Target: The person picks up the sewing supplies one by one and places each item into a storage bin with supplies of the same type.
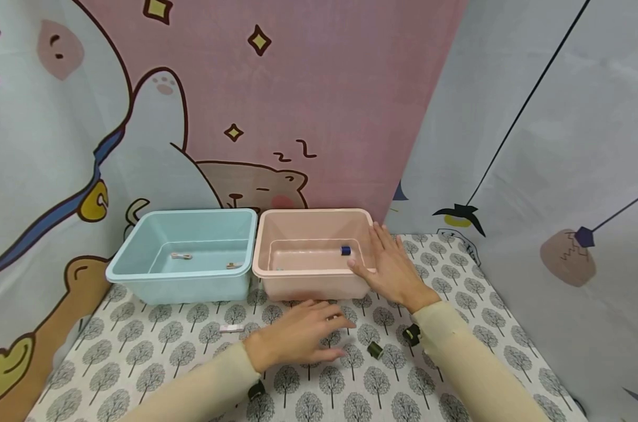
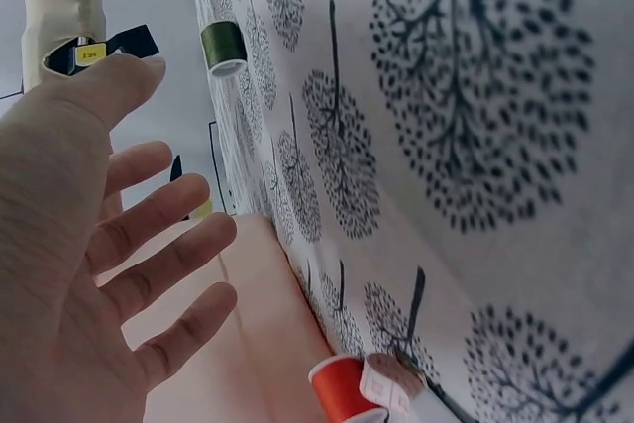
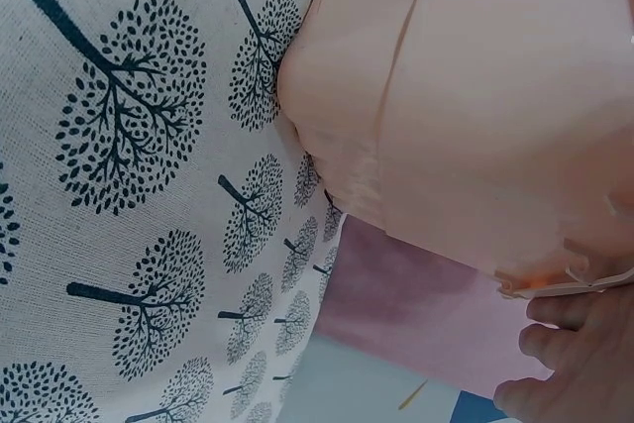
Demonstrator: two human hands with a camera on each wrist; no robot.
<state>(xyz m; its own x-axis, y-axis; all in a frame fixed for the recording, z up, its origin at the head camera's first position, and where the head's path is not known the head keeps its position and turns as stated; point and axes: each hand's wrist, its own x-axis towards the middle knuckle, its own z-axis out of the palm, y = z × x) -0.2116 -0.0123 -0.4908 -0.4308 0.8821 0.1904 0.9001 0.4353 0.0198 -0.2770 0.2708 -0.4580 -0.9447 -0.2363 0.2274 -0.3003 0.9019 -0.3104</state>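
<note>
Sleeves: cream, reaching in toward the pink bin from its near side; a small black device sits under my right wrist and another under my left.
Left grip: my left grip hangs over the near side of the pink bin, fingers spread and loosely bent, palm holding nothing.
Green spool: the green spool lies in front of the pink bin, toward its right end, to the right of my left grip and apart from it.
White piece: a small white piece lies in front of the pink bin, off past its left end.
Red spool: the red spool is just beside the pink bin's near wall; the left wrist view shows a pale tag-like piece overlapping it, and whether those two touch I cannot tell.
Right grip: my right grip rests on the pink bin's right rim, fingers stretched out along that side, thumb over the near right corner, wrapped round nothing.
Pink bin: the pink bin stands upright on the tree-print cloth of the counter.
Blue spool: the blue spool lies inside the pink bin, near its right wall.
Blue bin: the light-blue bin stands just left of the pink bin, with a pale clip-like piece and a brownish piece inside.
Backdrop: a cartoon-print hanging behind the pink bin.
</note>
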